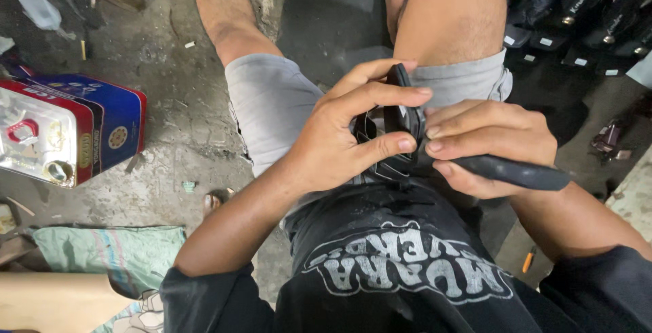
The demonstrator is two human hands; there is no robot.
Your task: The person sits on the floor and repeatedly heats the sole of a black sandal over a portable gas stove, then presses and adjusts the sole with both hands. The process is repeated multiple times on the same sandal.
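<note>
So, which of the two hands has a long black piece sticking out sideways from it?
The right hand: a long black piece sticks out from under it toward the right. The left hand only pinches the black part in the middle.

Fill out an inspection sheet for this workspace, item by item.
Surface: rough grey concrete floor, stained and littered; the person sits with knees apart.
Job's things: black rubber strap piece, held over the lap, a long black end sticking out to the right.
Clutter: red and blue tin box on the floor at left; green sack below it; small orange item at lower right.
Grippers: left hand and right hand both grip the strap piece, fingers pressed on it.
Cables: nothing seen.
Surroundings: rows of black items with small labels at upper right.
</note>
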